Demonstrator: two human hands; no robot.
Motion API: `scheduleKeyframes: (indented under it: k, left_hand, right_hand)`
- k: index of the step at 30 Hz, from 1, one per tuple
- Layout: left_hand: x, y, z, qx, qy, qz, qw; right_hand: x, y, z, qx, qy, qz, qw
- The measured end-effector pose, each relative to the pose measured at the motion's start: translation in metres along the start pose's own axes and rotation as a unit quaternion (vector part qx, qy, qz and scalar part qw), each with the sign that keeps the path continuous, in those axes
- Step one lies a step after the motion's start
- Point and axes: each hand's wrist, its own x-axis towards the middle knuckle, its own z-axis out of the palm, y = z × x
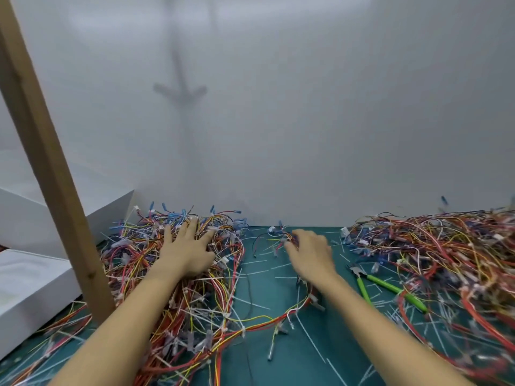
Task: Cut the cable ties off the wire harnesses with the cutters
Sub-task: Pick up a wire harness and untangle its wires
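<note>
The mat [292, 369] under my arms is dark green and matt; it looks like rubber or soft plastic. The wire harnesses [195, 302] beneath my left hand [185, 253] have thin plastic insulation, smooth with a slight shine, and small white and blue plastic connectors. The small harness [281, 235] that my right hand [310, 253] grips has the same smooth plastic skin. The cut cable ties [256, 305] are white plastic, thin and matt. The cutters [384, 285] have glossy green plastic handles and a dark metal head. The post [47, 162] is bare wood with visible grain. The boxes [28, 288] are white and matt; card or foam, I cannot tell. The wall [306, 107] is white, smooth and matt.
</note>
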Motion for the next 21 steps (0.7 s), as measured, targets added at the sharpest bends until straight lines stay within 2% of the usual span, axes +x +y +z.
scheduleKeyframes:
  k: [1,2,4,6,8,14,17,19,21]
  left_hand:
    - [0.0,0.0,0.0,0.0,-0.001,-0.001,1.0]
    - [0.0,0.0,0.0,0.0,-0.003,-0.001,1.0]
    - [0.0,0.001,0.0,0.005,-0.005,0.0,1.0]
    - [0.0,0.002,-0.002,0.012,-0.01,0.0,1.0]
    - [0.0,0.004,-0.006,0.019,-0.017,-0.001,1.0]
    - [-0.011,0.029,-0.025,-0.058,-0.043,0.01,0.997]
    - [-0.022,0.043,-0.032,-0.098,-0.035,0.002,0.995]
    - [-0.034,0.057,-0.037,-0.052,0.007,-0.012,0.999]
    - [-0.047,0.071,-0.042,0.018,0.062,0.049,0.997]
  right_hand:
    - [-0.007,-0.009,-0.007,0.009,-0.008,-0.075,0.997]
    - [-0.015,-0.018,-0.016,0.041,-0.056,-0.157,0.985]
    - [-0.032,-0.037,-0.033,0.081,-0.237,-0.266,0.931]
    - [-0.046,-0.05,-0.039,0.027,-0.389,-0.286,0.875]
    - [-0.056,-0.054,-0.037,-0.033,-0.444,-0.277,0.852]
    - [-0.07,-0.044,-0.034,-0.071,-0.346,-0.305,0.884]
    - [-0.073,-0.04,-0.039,-0.022,-0.315,-0.298,0.901]
    - [-0.071,-0.037,-0.049,0.027,-0.293,-0.277,0.915]
    - [-0.069,-0.032,-0.06,0.059,-0.264,-0.269,0.924]
